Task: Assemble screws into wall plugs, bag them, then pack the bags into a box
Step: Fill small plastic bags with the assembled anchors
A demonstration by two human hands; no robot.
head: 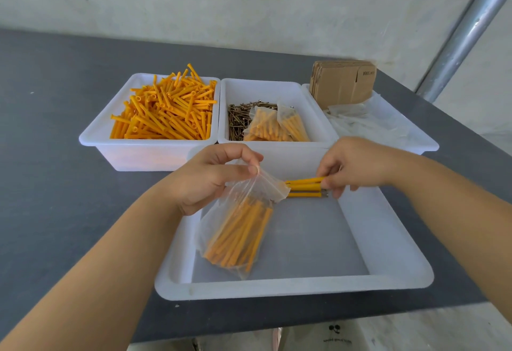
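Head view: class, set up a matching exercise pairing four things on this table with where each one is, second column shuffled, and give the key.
Things:
1. loose plugs
2. screws
3. cardboard
4. open bag

Places:
A. held over the near tray by the left hand
B. far left tray
C. far right tray
D. middle tray, beside two filled bags

Pairs: 1-B, 2-D, 3-C, 4-A
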